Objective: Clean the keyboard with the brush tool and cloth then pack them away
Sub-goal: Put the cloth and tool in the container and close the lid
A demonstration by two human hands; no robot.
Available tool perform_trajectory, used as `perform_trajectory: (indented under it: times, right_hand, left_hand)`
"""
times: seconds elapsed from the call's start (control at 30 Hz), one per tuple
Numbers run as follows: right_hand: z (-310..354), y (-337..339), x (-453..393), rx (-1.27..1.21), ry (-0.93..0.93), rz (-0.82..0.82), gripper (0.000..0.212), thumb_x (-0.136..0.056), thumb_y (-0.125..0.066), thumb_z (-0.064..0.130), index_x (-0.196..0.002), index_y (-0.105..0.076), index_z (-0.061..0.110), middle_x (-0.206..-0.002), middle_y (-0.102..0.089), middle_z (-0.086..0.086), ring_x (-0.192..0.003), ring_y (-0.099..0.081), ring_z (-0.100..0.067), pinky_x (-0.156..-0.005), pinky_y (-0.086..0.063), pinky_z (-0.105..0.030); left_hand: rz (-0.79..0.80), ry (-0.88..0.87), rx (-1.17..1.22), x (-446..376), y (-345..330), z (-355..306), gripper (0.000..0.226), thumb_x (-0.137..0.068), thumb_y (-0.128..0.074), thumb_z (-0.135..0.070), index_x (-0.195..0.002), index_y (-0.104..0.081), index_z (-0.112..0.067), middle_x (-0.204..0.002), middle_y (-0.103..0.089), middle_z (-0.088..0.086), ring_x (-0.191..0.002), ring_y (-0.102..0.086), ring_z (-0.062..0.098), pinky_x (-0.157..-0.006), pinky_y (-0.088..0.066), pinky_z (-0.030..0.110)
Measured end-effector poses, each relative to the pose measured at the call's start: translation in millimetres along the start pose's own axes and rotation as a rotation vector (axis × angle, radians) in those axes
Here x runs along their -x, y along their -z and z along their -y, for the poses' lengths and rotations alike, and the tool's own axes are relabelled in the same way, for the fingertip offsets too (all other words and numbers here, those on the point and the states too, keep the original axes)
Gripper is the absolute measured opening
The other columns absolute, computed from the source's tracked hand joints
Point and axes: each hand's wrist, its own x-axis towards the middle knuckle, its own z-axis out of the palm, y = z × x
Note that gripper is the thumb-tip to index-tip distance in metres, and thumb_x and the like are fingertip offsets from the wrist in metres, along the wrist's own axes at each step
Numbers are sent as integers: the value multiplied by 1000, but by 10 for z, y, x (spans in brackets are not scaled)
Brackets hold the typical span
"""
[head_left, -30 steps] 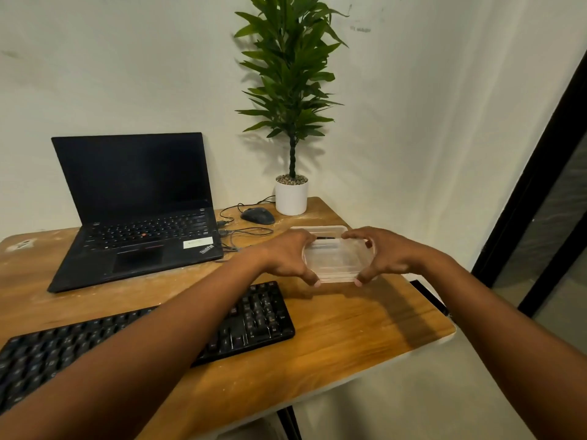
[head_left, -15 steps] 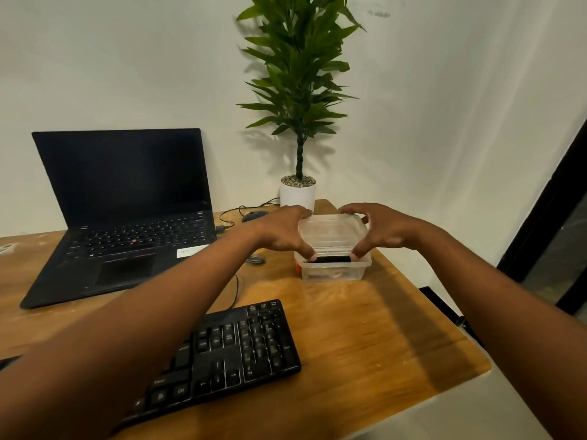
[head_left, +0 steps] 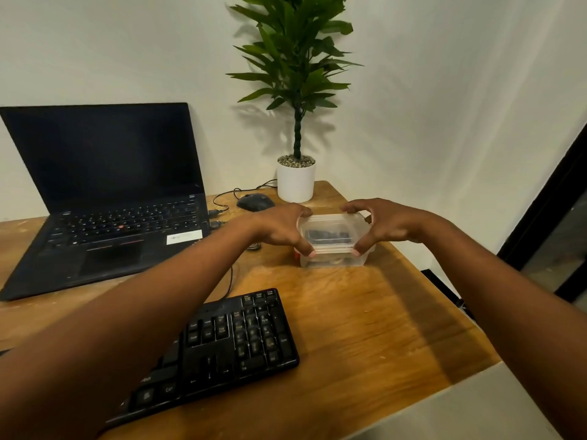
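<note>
Clear plastic catches the light where a small rectangular lidded container sits on the wooden desk, toward its far right corner. The left hand curls round the lid's left edge, thumb at the near rim and fingers at the far one; the right hand grips the right edge the same way. Something dark shows through the lid, too blurred to tell. A black full-size keyboard lies near the front edge, well apart from the container, with bare wood between them. Behind, a black open laptop, a dark mouse and a white potted plant stand by the wall.
</note>
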Motion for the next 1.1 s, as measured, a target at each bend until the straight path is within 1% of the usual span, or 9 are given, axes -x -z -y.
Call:
perform_trajectory:
  times: [0.3, 0.43, 0.5, 0.6, 0.7, 0.83, 0.9, 1.0, 1.1]
  right_hand:
    - [-96, -76, 62, -79, -22, -19, 103, -66, -99, 27, -154, -44, 25, -148, -47, 7, -130, -46, -22, -105, -49, -37]
    - [-140, -55, 75, -350, -76, -22, 108, -64, -94, 37, -157, -40, 23, -151, -47, 2, -135, -49, -27, -106, -53, -39]
    - [-173, -61, 70, -524, -166, -51, 93, -73, -86, 40, -152, -44, 14, -145, -55, -5, -129, -58, -30, -102, -56, -40]
    - [-188, -124, 63, -604, -290, -73, 48, -99, -69, 29, -137, -58, 2, -126, -70, -14, -111, -70, -31, -86, -62, -39]
    - [-185, -167, 44, -646, -394, -90, 35, -105, -62, 23, -131, -60, 1, -117, -73, -16, -102, -73, -31, -70, -63, -34]
    - [-196, -177, 21, -767, -500, -65, 39, -100, -68, 18, -134, -56, 3, -127, -67, -20, -115, -66, -35, -83, -61, -39]
    - [-190, -171, 20, -794, -528, -85, 42, -96, -72, 15, -133, -55, 3, -128, -64, -20, -114, -64, -34, -82, -59, -38]
    - [-191, -113, 11, -710, -515, -222, 35, -90, -80, 12, -119, -64, 1, -120, -67, -18, -105, -67, -32, -82, -62, -39]
    - [-145, -21, 9, -593, -457, -349, 19, -91, -79, 10, -102, -71, -3, -111, -72, -20, -106, -72, -36, -95, -61, -44]
  left_hand:
    - [53, 9, -11, -88, 26, 2, 113, -74, -89, -45, -163, -26, -16, -166, -32, 2, -151, -31, 25, -124, -28, 40]
    - [62, 27, -14, -106, 44, -21, 113, -72, -91, -46, -162, -28, -18, -166, -32, 1, -151, -32, 26, -123, -31, 43]
    - [66, 33, -9, -113, 46, -15, 115, -71, -92, -47, -162, -28, -19, -166, -32, 1, -151, -32, 27, -123, -31, 44]
    - [66, 39, -10, -115, 44, -15, 114, -72, -91, -46, -162, -28, -19, -166, -32, 2, -151, -32, 27, -122, -31, 44]
    - [69, 39, -14, -113, 42, -20, 113, -72, -91, -46, -163, -28, -20, -166, -31, 2, -151, -31, 27, -123, -31, 44]
    - [74, 42, -15, -120, 38, -12, 112, -73, -90, -46, -162, -28, -21, -167, -30, 2, -152, -30, 28, -123, -31, 47]
    - [71, 40, -18, -122, 38, -10, 113, -72, -91, -47, -162, -28, -21, -167, -31, 2, -151, -31, 28, -123, -32, 47]
    - [70, 39, -24, -129, 40, -7, 112, -72, -91, -47, -162, -29, -21, -166, -32, 2, -151, -32, 28, -123, -32, 47]
    - [66, 38, -25, -139, 34, 0, 113, -71, -91, -48, -162, -29, -20, -166, -32, 1, -151, -32, 27, -122, -32, 46]
